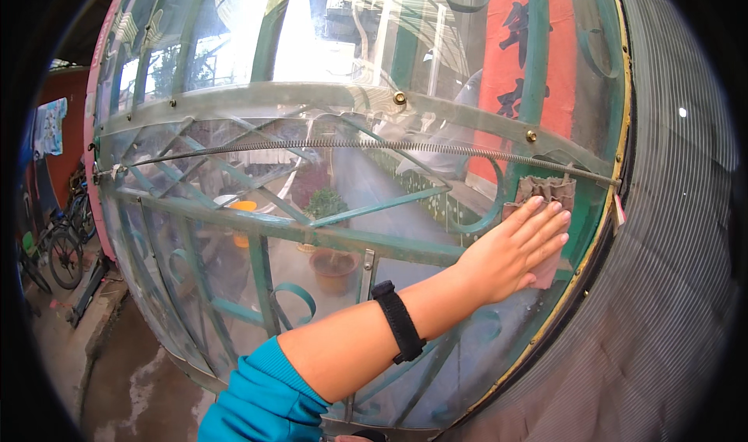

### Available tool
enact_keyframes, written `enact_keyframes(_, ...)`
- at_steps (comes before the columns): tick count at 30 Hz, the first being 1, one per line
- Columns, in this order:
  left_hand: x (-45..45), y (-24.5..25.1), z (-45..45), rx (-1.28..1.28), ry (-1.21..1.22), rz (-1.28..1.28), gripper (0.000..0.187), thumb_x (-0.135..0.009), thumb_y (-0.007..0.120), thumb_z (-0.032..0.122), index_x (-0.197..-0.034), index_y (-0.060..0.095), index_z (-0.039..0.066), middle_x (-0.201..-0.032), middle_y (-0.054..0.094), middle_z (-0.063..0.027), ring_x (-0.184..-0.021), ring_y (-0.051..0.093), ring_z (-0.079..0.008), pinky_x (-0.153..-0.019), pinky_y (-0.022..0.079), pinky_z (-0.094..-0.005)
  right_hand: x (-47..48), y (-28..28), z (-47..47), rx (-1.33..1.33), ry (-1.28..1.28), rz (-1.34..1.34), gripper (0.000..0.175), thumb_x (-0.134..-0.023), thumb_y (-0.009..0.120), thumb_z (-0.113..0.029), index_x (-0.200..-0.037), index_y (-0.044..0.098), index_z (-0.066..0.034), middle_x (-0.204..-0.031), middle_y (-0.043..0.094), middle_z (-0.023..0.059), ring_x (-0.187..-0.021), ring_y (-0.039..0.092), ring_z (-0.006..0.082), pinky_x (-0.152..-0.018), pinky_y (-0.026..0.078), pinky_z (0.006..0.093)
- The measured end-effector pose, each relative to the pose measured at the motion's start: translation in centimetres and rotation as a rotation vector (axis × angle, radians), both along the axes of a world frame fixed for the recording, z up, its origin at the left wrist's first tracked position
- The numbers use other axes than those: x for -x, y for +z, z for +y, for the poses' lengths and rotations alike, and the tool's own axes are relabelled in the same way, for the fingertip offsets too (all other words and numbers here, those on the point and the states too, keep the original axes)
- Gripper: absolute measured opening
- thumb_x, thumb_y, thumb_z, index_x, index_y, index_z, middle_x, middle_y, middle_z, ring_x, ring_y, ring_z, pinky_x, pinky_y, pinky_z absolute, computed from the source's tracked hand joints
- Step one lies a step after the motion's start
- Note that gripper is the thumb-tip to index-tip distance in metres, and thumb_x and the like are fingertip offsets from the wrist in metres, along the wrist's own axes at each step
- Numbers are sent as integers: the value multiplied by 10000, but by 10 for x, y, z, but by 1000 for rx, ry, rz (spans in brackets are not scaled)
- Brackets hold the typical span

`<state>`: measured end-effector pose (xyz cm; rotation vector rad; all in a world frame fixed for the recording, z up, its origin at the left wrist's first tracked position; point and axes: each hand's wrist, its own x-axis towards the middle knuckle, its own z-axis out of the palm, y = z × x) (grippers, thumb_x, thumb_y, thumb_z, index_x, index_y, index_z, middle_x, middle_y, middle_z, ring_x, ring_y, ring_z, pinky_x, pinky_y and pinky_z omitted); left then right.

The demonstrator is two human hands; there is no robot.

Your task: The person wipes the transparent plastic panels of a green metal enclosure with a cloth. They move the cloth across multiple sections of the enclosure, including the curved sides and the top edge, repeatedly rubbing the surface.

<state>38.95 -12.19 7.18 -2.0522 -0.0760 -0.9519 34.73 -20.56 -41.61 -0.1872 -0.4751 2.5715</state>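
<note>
My left hand (517,246) lies nearly flat, back towards me, over a folded brownish-pink cloth (546,189). It presses the cloth against the clear plastic sheet (403,278) of a green metal-framed door, close to the door's right edge. The palm side and most of the cloth are hidden under the fingers. Just above the hand, a long thin coil spring (350,144) stretches across the door. At the bottom rim, a sliver of skin beside a dark band (371,435) shows, probably my right hand; what it does is cut off.
Grey corrugated sheeting (672,149) borders the door on the right. Screw heads (400,97) stud the plastic-covered crossbar. Through the plastic appear a potted plant (333,269) and a red banner (526,50) bearing writing. Bicycles (64,259) stand at far left, by a concrete step edge (102,319).
</note>
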Motion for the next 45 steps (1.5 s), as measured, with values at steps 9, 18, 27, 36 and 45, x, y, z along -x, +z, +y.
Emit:
enact_keyframes(9, 66, 3, 19, 86, -60, -65, 745, -803, 524, 465, -1410, 293, 100, -1492, 207, -110, -1387, 159, -276, -1133, 89, -463, 11, 0, 5, 68, 47, -53, 326, -967, 387, -305, -792, 550, -84, -475, 319, -53, -414, 293, 72, -440, 267, 239)
enact_keyframes(18, 134, 1, 36, 145, -30, -151, 724, -788, 553, 440, -1399, 325, 125, -1477, 248, -100, -1378, 190, -287, -1123, 100, -476, 23, 6, 9, 55, 87, -144, 312, -963, 401, -298, -784, 540, -83, -461, 306, -53, -411, 288, 78, -448, 263, 242)
enact_keyframes(27, 202, -11, 46, 197, 95, -249, 687, -806, 542, 436, -1401, 343, 156, -1471, 259, -119, -1370, 200, -317, -1110, 98, -501, 33, 10, 3, 73, 59, -182, 256, -937, 456, -270, -768, 545, -101, -477, 316, -55, -424, 294, 75, -445, 269, 236)
enact_keyframes(36, 277, -24, 58, 158, 319, -334, 619, -857, 479, 442, -1388, 361, 146, -1471, 251, -135, -1354, 224, -336, -1104, 119, -499, 37, 7, -10, -101, -39, -178, 230, -937, 462, -292, -810, 536, -115, -492, 304, -56, -457, 307, 77, -462, 280, 242)
enact_keyframes(45, 312, -27, 63, 172, 412, -356, 597, -881, 443, 446, -1398, 344, 164, -1473, 250, -129, -1351, 227, -343, -1104, 129, -499, 51, 90, -69, 12, -200, -225, 236, -961, 427, -272, -856, 521, -84, -502, 294, -52, -446, 290, 71, -467, 272, 228)
